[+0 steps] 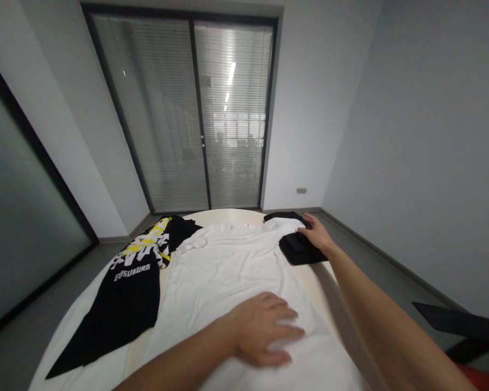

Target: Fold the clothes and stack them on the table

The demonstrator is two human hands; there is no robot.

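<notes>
A white T-shirt (228,266) lies spread flat along the middle of a pale round table (309,277). My left hand (264,328) rests palm down on its near part, fingers spread and open. My right hand (317,232) reaches to the far right and lies flat on a folded black garment (299,250) at the table's right edge, next to the white shirt's sleeve; its fingers look stretched out.
A black T-shirt (126,293) with white and yellow print lies on the left of the table, overlapping a white cloth. Glass doors with blinds (195,114) stand behind. A dark chair part (460,320) is at the lower right.
</notes>
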